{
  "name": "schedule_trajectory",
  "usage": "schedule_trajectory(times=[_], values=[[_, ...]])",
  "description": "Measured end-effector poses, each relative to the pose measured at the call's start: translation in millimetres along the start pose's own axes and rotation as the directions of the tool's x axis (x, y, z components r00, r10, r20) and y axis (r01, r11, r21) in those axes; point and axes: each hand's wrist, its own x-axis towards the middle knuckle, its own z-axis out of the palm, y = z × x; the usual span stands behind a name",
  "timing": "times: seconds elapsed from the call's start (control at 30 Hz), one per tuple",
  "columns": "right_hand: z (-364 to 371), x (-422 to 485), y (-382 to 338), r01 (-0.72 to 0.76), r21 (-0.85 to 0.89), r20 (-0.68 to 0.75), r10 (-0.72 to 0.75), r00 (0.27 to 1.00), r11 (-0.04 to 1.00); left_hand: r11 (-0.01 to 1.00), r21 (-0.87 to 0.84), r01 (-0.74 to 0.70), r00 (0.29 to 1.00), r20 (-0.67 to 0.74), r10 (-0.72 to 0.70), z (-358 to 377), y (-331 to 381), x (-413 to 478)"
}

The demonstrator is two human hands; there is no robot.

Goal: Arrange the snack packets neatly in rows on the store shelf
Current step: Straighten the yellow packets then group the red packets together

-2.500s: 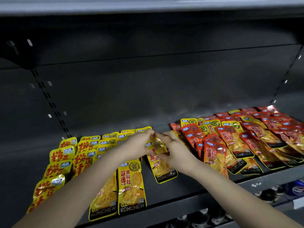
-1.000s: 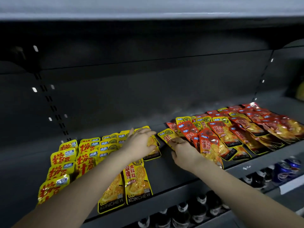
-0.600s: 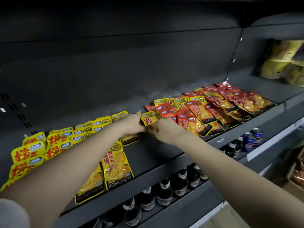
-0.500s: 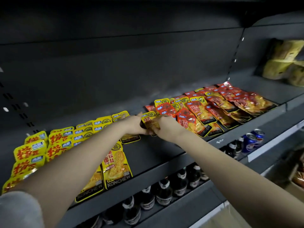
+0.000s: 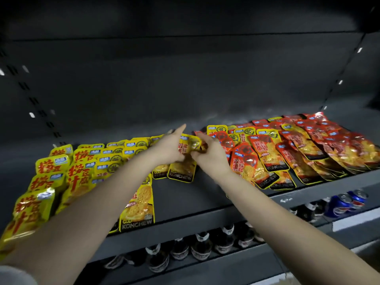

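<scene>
The dark shelf [image 5: 195, 200] fills most of the view and slopes down toward the person. Across its right part lies a spread of red packets [image 5: 308, 149], overlapped like shingles in slanting rows, with a few yellow ones mixed in near the back. Across its left part lie the yellow packets [image 5: 67, 171], in straighter rows running from the back wall to the front lip. A strip of bare shelf separates the two spreads. On the level below stand dark bottles [image 5: 201, 247] and, further right, blue cans [image 5: 347, 202].

Both arms reach in and meet over the back of that bare strip. The left hand [image 5: 168, 150] and the right hand [image 5: 211, 157] hold one yellow packet [image 5: 189, 144] between them. It is raised a little over a flat packet [image 5: 182, 171] at the right edge of the yellow spread.

The left fingers [image 5: 181, 130] grip its left side, the forefinger stretched toward the back wall. The right fingers [image 5: 202, 139] pinch its right edge. The held packet looks somewhat crumpled, with its long axis roughly front to back.

The row it seems meant for lies directly beneath and slightly left, so the left hand is nearer. The coming move is probably a short lowering that keeps that axis in line with the packet below.
</scene>
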Motion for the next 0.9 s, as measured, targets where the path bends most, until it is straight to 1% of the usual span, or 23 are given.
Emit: schedule_trajectory(times=[0.07,0.17,0.23,0.3,0.37,0.4,0.43,0.5,0.7,0.9], values=[[2,0,1,-0.024,0.051,0.001,0.024,1.000,0.998,0.999,-0.026,0.028,1.000,-0.004,-0.029,-2,-2,-8],[10,-6,0,-0.058,0.136,0.091,0.045,0.995,0.989,0.997,-0.030,0.075,0.997,-0.019,-0.076,-6,-12,-21],[17,-8,-3,-0.047,0.180,0.133,0.023,0.991,0.983,0.996,-0.001,0.086,0.996,-0.024,-0.086,-7,-20,-32],[24,-9,-6,-0.003,0.165,0.164,-0.025,0.986,0.986,0.990,0.102,0.098,0.995,-0.039,-0.094,-7,-28,-41],[29,-11,-9,0.052,0.098,0.182,-0.070,0.981,0.994,0.955,0.274,0.112,0.993,-0.076,-0.095,-8,-34,-47],[31,-12,-9,0.075,0.059,0.186,-0.085,0.979,0.995,0.939,0.324,0.118,0.992,-0.085,-0.095,-8,-36,-50],[32,-12,-8,0.089,0.024,0.192,-0.092,0.977,0.996,0.933,0.339,0.123,0.992,-0.082,-0.101,-9,-38,-51],[34,-12,-7,0.099,-0.007,0.199,-0.096,0.975,0.995,0.938,0.323,0.128,0.992,-0.060,-0.114,-9,-40,-53],[32,-13,-6,0.090,-0.022,0.209,-0.083,0.974,0.996,0.957,0.253,0.145,0.989,-0.033,-0.142,-4,-47,-56],[35,-10,-7,0.069,0.014,0.235,-0.071,0.969,0.997,0.961,0.235,0.144,0.986,-0.119,-0.119,-1,-48,-55]])
